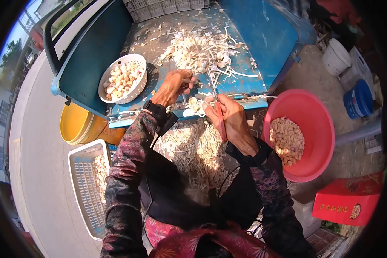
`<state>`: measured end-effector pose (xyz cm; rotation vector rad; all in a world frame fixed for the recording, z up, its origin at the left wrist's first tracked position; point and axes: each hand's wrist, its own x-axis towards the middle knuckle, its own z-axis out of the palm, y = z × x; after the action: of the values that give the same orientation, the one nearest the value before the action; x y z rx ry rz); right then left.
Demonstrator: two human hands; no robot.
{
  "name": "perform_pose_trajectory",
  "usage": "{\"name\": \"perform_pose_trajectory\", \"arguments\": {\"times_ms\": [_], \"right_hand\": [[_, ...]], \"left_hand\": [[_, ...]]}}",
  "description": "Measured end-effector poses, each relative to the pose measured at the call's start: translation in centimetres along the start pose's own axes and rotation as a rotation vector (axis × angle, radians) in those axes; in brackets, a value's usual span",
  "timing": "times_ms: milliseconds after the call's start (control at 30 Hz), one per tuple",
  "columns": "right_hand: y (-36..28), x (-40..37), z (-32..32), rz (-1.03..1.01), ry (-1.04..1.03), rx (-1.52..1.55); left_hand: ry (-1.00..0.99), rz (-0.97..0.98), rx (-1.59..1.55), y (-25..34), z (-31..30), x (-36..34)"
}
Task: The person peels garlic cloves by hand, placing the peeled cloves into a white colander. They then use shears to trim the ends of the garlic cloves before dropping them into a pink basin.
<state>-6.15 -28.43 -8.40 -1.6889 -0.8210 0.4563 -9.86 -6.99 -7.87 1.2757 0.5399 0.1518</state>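
At the blue cart bed's (250,104) edge, your right hand (234,116) grips scissors (220,122); your left hand (174,87) curls, contents unclear. Garlic (184,49) lies on the bed. Trimming seems underway; snipping calls for steady left fingers.

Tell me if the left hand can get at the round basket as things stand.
Probably yes: the left hand is close beside the round basket, with only a short stretch of blue bed between and nothing blocking its open top. Whether that hand already holds something is unclear.
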Motion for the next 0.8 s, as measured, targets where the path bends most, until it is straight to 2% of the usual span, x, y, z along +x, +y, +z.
{"name": "perform_pose_trajectory", "arguments": {"times_ms": [67, 100, 133, 200, 267, 333, 400, 467, 533, 600, 633, 667, 733, 800], "right_hand": [[-1.4, 0.0, -0.6, 0.029, 0.046, -0.021], [-1.9, -0.2, -0.8, 0.062, 0.096, -0.043], [-1.8, -0.1, -0.8, 0.063, 0.098, -0.042], [-1.5, -0.1, -0.8, 0.087, 0.045, 0.025], [-2.3, -0.2, -1.0, 0.074, 0.047, 0.037], [-3.0, -0.5, -1.2, 0.086, -0.011, 0.034], [-2.4, -0.6, -1.2, 0.061, -0.003, 0.043], [-2.7, -0.7, -1.2, 0.046, 0.018, -0.002], [-2.9, -0.7, -1.3, 0.030, 0.007, -0.001], [-3.5, -0.8, -1.4, 0.046, 0.046, -0.029], [-3.1, -0.7, -1.3, 0.057, 0.050, 0.016], [-3.1, -0.8, -1.3, 0.054, 0.046, 0.017], [-3.3, -0.6, -1.5, 0.070, 0.043, -0.026], [-3.2, -0.7, -1.4, 0.069, 0.045, -0.035]], "left_hand": [[0.035, 0.056, 0.386, 0.1, -0.1, 2.6], [0.103, 0.288, 0.653, -0.2, 0.3, 3.4], [0.102, 0.288, 0.653, -0.5, 0.4, 4.4], [0.200, 0.564, 1.352, -1.0, 0.4, 6.7], [0.139, 0.573, 1.300, -0.9, 0.4, 8.0], [0.152, 0.391, 1.492, -0.6, 1.4, 7.7], [0.117, 0.399, 1.487, -0.8, 1.4, 5.7], [0.046, 0.498, 1.420, -1.6, -0.7, 4.3], [0.048, 0.492, 1.359, -1.9, -2.4, 3.3], [0.070, 0.343, 1.004, -1.7, -3.7, 2.4], [0.073, 0.022, 0.610, 0.1, -2.8, 0.9], [0.059, 0.037, 0.418, 0.3, -2.8, 0.6], [0.061, 0.084, 0.486, 0.4, -3.1, 1.7], [0.146, 0.271, 0.787, -0.4, -1.8, 3.8]]}}
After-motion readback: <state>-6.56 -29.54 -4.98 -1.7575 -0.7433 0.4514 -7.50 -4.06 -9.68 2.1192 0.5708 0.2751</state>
